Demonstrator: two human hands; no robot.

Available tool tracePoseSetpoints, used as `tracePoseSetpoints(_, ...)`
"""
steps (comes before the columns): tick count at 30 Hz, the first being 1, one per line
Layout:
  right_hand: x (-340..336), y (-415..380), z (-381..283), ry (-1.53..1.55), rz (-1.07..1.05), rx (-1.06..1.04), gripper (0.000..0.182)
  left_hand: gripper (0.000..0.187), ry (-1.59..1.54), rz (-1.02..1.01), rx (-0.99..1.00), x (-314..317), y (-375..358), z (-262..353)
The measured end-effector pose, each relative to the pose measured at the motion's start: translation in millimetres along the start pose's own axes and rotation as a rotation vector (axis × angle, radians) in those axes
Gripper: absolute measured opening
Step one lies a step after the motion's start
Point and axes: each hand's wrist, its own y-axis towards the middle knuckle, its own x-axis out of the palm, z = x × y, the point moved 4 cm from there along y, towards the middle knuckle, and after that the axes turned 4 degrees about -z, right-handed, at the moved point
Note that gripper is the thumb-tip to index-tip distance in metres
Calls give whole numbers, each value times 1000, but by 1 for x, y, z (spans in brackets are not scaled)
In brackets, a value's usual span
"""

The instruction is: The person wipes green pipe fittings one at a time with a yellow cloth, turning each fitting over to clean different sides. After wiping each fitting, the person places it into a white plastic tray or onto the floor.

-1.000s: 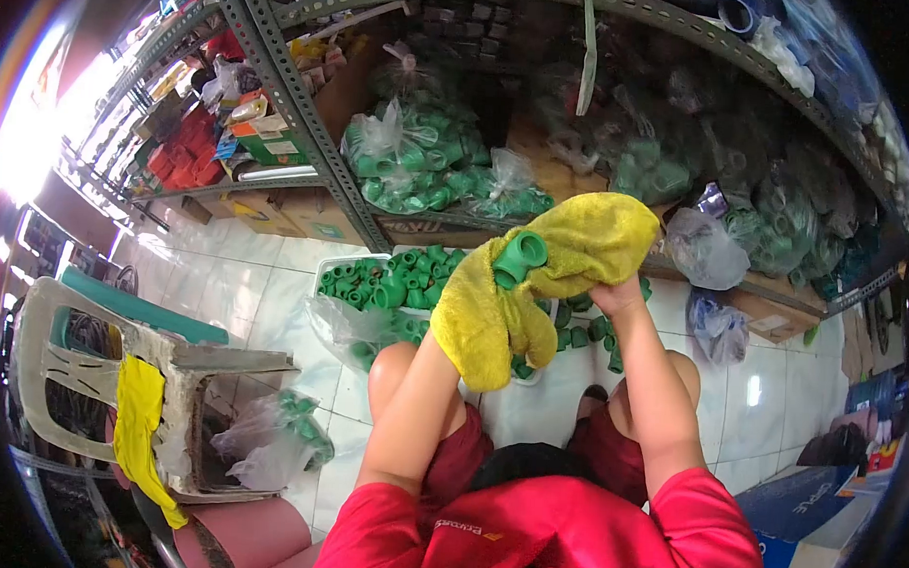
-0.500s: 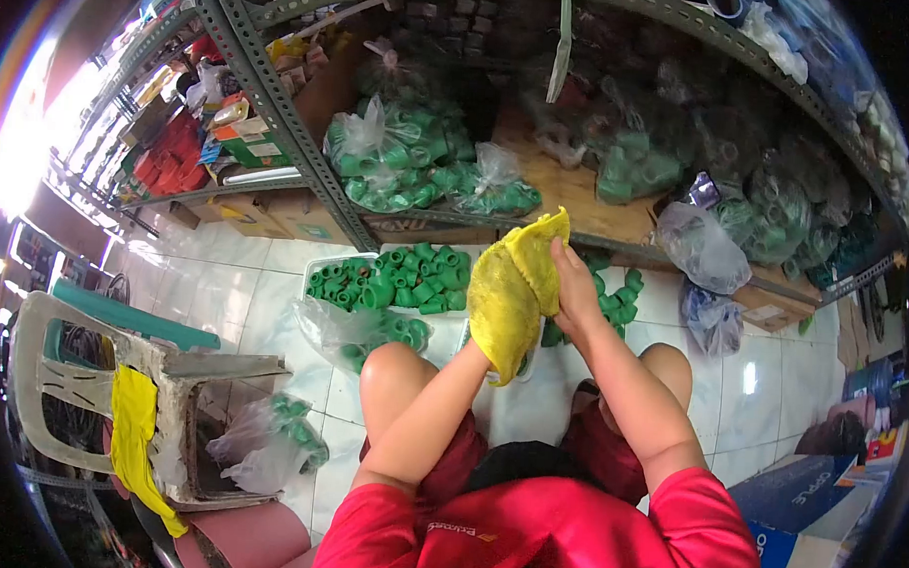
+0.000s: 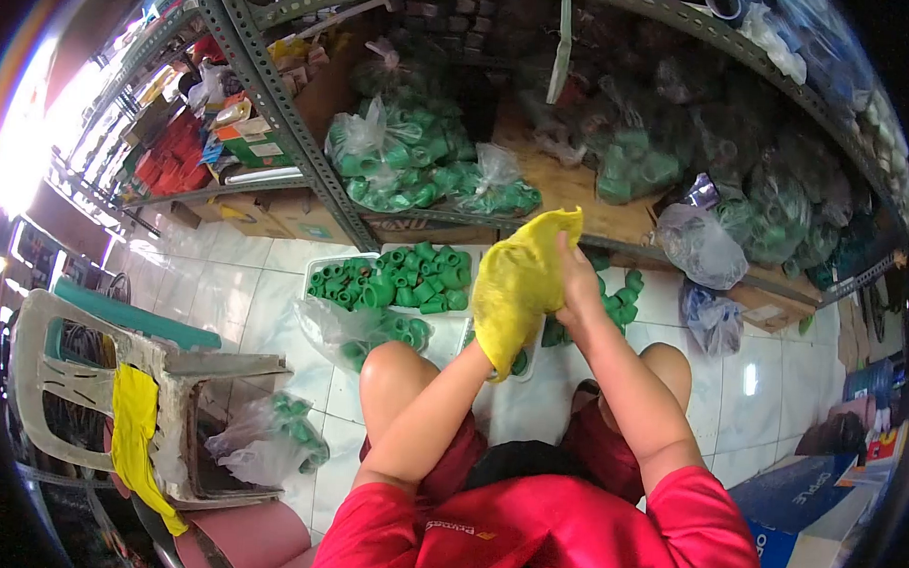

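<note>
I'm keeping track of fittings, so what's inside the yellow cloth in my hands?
The left forearm runs into the yellow cloth, which covers the left hand. The right hand touches its outer side. Anything wrapped inside is hidden, so I can't tell.

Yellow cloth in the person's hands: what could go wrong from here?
The yellow cloth hides whatever it may wrap; something could slip unseen from the right hand.
Loose green fittings lie beyond that hand, so a dropped piece might get mixed among them.
The left knee looks close to a plastic bag of fittings and might nudge it.
</note>
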Motion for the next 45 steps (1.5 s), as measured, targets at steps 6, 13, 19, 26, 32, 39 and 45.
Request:
tracePoseSetpoints(6,-42,23,-9,-29,65,6,48,48,563,-80,413,7,3,81)
tracePoseSetpoints(13,-62,20,-39,-227,46,162,56,39,258,-65,187,-12,1,78)
tracePoseSetpoints(19,-35,4,-75,295,-352,111,33,34,-765,-126,-106,3,1,101)
tracePoseSetpoints(26,-34,0,-56,-166,-363,-113,32,27,-1263,-164,-403,9,2,98)
tracePoseSetpoints(32,21,-18,-34,-1093,-512,-413,64,26,-1003,84,-427,-5,-5,45)
tracePoseSetpoints(39,19,-8,-15,-920,-360,-325,39,46,843,35,347,-7,-9,62)
tracePoseSetpoints(45,26,-16,-29,-824,-573,-256,38,41,202,-36,102,-20,4,25)
